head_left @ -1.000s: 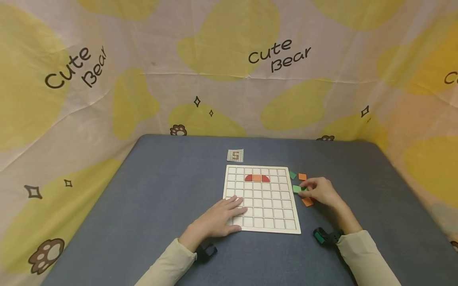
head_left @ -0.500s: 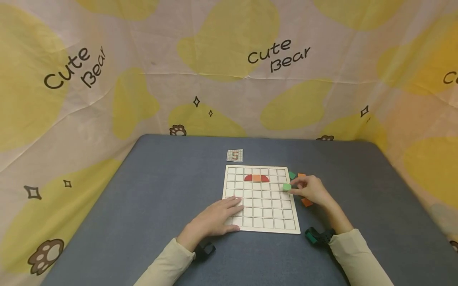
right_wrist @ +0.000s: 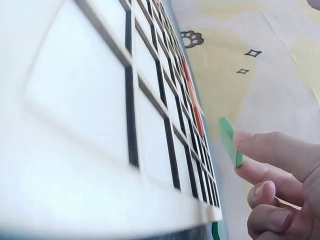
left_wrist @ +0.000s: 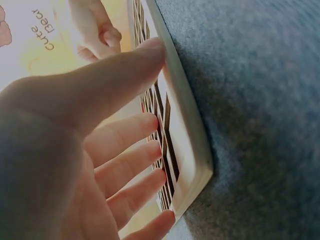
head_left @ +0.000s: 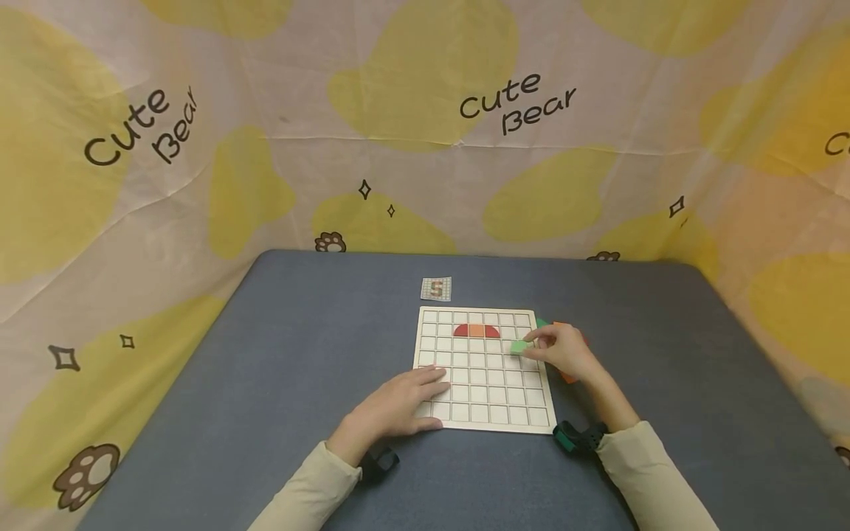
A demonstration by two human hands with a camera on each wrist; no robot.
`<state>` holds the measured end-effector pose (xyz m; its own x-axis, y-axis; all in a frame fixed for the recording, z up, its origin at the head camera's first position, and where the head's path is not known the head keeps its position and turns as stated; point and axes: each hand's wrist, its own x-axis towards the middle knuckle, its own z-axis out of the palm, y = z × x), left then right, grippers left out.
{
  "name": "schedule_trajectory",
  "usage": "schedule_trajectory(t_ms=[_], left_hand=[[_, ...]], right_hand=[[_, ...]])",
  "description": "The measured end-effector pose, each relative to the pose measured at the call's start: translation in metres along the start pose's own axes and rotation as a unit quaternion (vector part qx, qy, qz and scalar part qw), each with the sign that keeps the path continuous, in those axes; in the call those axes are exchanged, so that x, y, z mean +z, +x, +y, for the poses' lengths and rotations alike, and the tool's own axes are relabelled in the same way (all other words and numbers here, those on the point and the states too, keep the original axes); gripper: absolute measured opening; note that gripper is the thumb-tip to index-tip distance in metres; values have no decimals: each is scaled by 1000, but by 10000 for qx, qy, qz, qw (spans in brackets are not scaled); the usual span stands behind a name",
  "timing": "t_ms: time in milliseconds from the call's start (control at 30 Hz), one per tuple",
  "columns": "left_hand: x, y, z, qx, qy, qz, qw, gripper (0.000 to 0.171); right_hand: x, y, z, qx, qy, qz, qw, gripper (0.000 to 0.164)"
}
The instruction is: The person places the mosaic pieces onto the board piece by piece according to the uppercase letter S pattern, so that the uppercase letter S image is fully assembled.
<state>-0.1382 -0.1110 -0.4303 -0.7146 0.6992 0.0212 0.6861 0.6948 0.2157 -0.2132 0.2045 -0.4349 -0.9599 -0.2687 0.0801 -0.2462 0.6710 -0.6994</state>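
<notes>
A white gridded board [head_left: 490,414] lies on the table, with a row of two rounded red pieces [head_left: 461,331] and an orange square [head_left: 477,330] between them in its upper part. My left hand [head_left: 398,404] rests over the board's near left corner, fingers spread and straight; the left wrist view shows the thumb [left_wrist: 125,67] on the rim. Thumb and index finger of my right hand [head_left: 563,349] pinch a light green square tile [head_left: 519,347] by its edge. In the right wrist view the green tile [right_wrist: 230,141] is tilted, held over the board's right side.
Beyond the board lies a small card [head_left: 436,289] printed with a grid and a figure. Right of the board, partly hidden by my right hand, are a darker green tile [head_left: 541,322] and an orange tile [head_left: 568,378]. A patterned cloth [head_left: 412,147] hangs behind the table.
My right hand has picked the light green tile out of the loose pieces and carried it left over the board. The left hand has stayed almost in place.
</notes>
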Motion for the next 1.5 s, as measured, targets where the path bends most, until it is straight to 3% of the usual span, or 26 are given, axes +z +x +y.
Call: schedule_trajectory(t_ms=[567, 767, 1033, 1500], left_hand=[[0, 0, 2, -171, -79, -143, 9997, 57], [1, 0, 2, -185, -87, -155, 9997, 57], [1, 0, 2, -192, -89, -198, 9996, 57], [1, 2, 1, -229, -150, -268, 9993, 58]], right_hand=[[22, 13, -15, -95, 1049, -169, 9943, 26], [31, 17, -21, -21, 1022, -177, 9946, 25], [41, 22, -29, 510, 1158, -223, 9917, 27], [54, 34, -45, 844, 961, -200, 9916, 28]])
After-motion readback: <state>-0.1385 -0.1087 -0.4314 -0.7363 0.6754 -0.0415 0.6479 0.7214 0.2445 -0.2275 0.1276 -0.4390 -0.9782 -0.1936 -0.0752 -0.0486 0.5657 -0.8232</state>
